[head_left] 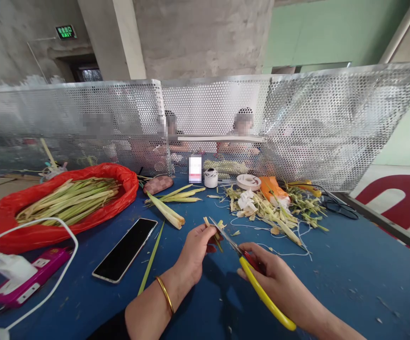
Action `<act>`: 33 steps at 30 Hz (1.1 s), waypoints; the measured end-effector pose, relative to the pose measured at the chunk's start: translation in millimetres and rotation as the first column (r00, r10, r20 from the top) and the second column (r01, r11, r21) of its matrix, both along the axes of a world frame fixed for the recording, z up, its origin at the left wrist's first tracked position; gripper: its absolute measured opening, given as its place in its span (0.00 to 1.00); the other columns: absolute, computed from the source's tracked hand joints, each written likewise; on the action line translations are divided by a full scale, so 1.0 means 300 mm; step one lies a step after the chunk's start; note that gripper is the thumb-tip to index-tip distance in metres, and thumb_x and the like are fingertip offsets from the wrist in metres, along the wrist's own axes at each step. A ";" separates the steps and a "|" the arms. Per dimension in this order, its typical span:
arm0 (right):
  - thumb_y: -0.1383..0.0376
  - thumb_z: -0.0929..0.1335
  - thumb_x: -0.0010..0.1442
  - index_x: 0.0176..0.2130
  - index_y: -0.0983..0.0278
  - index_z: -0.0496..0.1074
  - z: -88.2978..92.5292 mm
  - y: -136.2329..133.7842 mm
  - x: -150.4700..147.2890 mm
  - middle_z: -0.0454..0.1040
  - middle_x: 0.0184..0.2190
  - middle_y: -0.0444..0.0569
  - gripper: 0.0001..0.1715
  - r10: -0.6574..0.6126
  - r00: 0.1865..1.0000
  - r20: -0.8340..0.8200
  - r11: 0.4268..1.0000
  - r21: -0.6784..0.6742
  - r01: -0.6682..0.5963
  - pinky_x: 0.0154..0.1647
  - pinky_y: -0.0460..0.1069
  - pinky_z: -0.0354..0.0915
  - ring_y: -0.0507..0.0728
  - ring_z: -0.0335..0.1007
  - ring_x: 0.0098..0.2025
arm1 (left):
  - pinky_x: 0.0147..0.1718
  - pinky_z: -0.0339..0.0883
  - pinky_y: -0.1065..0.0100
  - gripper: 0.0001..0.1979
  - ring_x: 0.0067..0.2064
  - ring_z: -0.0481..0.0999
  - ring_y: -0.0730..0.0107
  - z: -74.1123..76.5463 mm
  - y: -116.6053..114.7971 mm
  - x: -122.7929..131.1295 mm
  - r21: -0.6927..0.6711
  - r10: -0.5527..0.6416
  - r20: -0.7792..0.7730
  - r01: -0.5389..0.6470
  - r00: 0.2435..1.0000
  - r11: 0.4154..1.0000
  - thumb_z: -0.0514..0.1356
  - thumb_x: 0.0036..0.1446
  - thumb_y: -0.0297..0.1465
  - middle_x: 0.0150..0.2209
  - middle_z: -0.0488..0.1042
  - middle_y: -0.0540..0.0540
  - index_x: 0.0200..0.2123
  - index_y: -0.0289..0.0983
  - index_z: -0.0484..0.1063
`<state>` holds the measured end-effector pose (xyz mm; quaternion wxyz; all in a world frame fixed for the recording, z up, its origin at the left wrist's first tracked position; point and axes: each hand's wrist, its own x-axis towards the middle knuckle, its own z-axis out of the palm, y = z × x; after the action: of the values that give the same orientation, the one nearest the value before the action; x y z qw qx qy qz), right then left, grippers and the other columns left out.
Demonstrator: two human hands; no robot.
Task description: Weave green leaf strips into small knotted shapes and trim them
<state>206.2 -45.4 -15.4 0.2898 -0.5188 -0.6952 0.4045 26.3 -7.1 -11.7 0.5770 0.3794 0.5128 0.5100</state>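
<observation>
Between the thumb and fingers of my left hand (198, 245) is a short piece of pale green plant stalk (217, 240), partly hidden by the fingers. My right hand (274, 269) grips scissors (261, 288) with yellow and red handles. Their blades (228, 236) point up and left, with the tips right beside the stalk piece; whether they touch it I cannot tell. Beyond my left hand lie a thick leafy stalk (167, 212) and several thinner yellow-green stalks (182, 194). A long green strip (151, 259) rests on the table left of my left forearm.
A red plastic bag (95, 226) full of stalks stands at left. Near it are a black phone (125, 250) and a purple power strip (31, 278) with a white cable. Plant scraps (265, 212) and white thread lie at right. A perforated metal screen (215, 104) crosses behind; people sit beyond.
</observation>
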 end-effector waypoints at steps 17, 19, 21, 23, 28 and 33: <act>0.59 0.66 0.54 0.52 0.58 0.71 0.027 0.085 0.128 0.77 0.34 0.49 0.25 -0.189 0.868 0.459 0.963 0.260 0.073 0.29 0.49 0.59 0.59 0.70 0.31 | 0.27 0.67 0.75 0.08 0.33 0.75 0.73 0.057 0.014 -0.052 -0.073 0.056 0.217 -0.041 0.975 0.996 0.64 0.52 0.30 0.41 0.78 0.41 0.36 0.34 0.78; 0.58 0.68 0.53 0.49 0.57 0.73 0.019 0.076 0.117 0.77 0.31 0.45 0.23 0.001 0.936 0.351 0.990 0.133 -0.051 0.29 0.47 0.60 0.56 0.69 0.30 | 0.27 0.67 0.76 0.08 0.33 0.76 0.74 0.074 0.020 -0.071 -0.024 0.133 0.228 -0.131 0.964 0.991 0.64 0.51 0.29 0.42 0.78 0.41 0.37 0.34 0.78; 0.56 0.70 0.52 0.45 0.58 0.75 0.002 0.077 0.113 0.76 0.28 0.43 0.20 0.191 0.953 0.234 0.981 -0.026 -0.190 0.28 0.45 0.60 0.54 0.68 0.29 | 0.28 0.67 0.76 0.08 0.33 0.76 0.74 0.092 0.023 -0.086 -0.006 0.189 0.246 -0.193 0.951 0.981 0.64 0.51 0.29 0.42 0.79 0.42 0.37 0.35 0.78; 0.54 0.70 0.52 0.41 0.61 0.77 -0.017 0.091 0.118 0.75 0.26 0.42 0.19 0.216 0.957 0.195 0.974 -0.113 -0.197 0.27 0.45 0.60 0.54 0.67 0.27 | 0.28 0.67 0.75 0.08 0.32 0.76 0.74 0.105 0.024 -0.094 -0.021 0.214 0.258 -0.217 0.942 0.976 0.64 0.52 0.30 0.41 0.79 0.42 0.36 0.35 0.78; 0.51 0.67 0.54 0.44 0.64 0.76 -0.013 0.128 0.131 0.75 0.26 0.46 0.25 -0.176 0.964 0.200 0.984 0.040 0.172 0.28 0.48 0.60 0.56 0.67 0.27 | 0.27 0.66 0.75 0.07 0.32 0.76 0.75 0.116 0.022 -0.095 -0.059 0.226 0.273 -0.218 0.935 0.974 0.63 0.53 0.30 0.41 0.79 0.42 0.35 0.34 0.77; 0.53 0.73 0.48 0.44 0.64 0.76 0.022 0.097 0.078 0.70 0.22 0.41 0.26 0.073 0.996 -0.057 0.969 -0.234 -0.084 0.21 0.43 0.56 0.48 0.59 0.21 | 0.27 0.66 0.76 0.06 0.31 0.76 0.76 0.123 0.023 -0.107 -0.071 0.269 0.310 -0.260 0.912 0.963 0.63 0.53 0.29 0.40 0.79 0.43 0.35 0.34 0.77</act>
<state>229.6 -16.4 -8.8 0.2265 -0.5117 -0.6549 0.5079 -5.7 -0.1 25.1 0.5829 0.2118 0.4672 0.6302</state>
